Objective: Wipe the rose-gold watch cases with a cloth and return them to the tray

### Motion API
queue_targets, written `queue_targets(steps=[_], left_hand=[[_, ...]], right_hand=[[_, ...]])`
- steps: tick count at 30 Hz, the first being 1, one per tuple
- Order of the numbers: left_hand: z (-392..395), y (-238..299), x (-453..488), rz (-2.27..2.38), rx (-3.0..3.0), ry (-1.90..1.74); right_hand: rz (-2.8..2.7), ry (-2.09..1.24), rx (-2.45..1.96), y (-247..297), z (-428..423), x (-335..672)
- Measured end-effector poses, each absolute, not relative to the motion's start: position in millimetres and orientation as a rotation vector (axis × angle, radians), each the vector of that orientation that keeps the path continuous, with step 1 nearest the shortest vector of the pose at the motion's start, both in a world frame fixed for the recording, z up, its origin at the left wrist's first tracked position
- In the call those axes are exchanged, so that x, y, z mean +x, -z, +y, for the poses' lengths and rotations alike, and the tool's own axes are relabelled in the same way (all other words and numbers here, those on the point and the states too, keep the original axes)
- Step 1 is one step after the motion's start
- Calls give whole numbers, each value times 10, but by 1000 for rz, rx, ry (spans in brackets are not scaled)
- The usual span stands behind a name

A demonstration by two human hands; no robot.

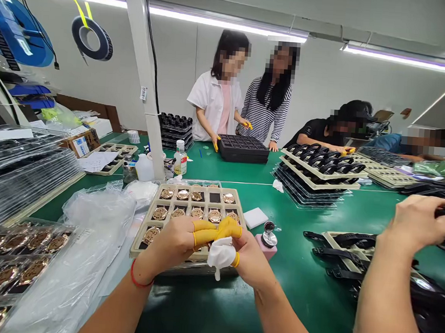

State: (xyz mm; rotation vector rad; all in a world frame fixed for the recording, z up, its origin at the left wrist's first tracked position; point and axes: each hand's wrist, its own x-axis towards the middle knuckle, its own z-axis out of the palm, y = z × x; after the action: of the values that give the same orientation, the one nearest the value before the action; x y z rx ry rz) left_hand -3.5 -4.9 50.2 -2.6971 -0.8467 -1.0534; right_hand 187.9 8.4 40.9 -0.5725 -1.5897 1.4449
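Both my hands meet above a beige tray (139, 238) whose compartments hold round rose-gold watch cases (160, 212). Yellow finger cots cover several of my fingertips. My right hand (253, 255) is closed on a crumpled white cloth (221, 253), which hangs down in front of the fingers. My left hand (170, 244), with a red string at the wrist, has its fingers bent in against the right hand's fingertips. Whatever lies between the fingertips is hidden by the cots and the cloth. One compartment in the back row shows only its dark bottom.
Right of the tray stand a pink bottle (266, 248) with a metal top and a white pad (256, 218). More watch cases in clear trays (19, 253) and plastic film (84, 258) lie left. A co-worker's arm (388, 282) reaches in beside black-strapped watches (355, 241). Other people work behind.
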Motion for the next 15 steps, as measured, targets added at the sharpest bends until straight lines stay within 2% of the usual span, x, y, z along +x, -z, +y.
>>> queue_targets(steps=[7,15], left_hand=[[7,-338,44,-722,-2896,1634],[-79,-51,566,-1193,-2541,2798]], right_hand=[[-1689,-1527,-464,-394,70,1983],[-1549,-1544,-448,-422,116,1969]])
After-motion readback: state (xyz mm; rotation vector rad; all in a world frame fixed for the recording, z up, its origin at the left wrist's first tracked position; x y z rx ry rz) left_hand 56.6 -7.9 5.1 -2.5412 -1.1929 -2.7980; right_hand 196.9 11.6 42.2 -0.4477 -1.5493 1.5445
